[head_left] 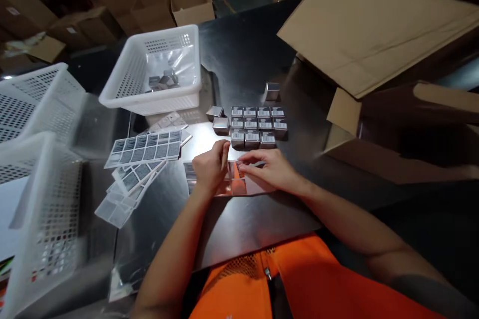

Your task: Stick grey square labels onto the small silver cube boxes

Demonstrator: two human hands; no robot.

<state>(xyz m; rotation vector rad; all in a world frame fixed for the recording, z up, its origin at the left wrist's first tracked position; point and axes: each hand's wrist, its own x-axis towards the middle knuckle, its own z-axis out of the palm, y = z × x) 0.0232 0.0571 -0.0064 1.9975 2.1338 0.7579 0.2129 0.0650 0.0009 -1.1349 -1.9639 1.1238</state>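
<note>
Fingers of the left hand [210, 167] and right hand [270, 169] are pinching a small shiny box [235, 172] between them; it is looking light, stiff, slippery; gripping opposite edges seems safest.

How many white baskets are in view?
3: one basket behind the label sheets, one at far left, one nearest at lower left. More may lie outside the picture.

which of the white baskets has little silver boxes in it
The upright white basket behind the label sheets; small silver boxes lie in its plastic liner. The baskets at left show none.
</note>
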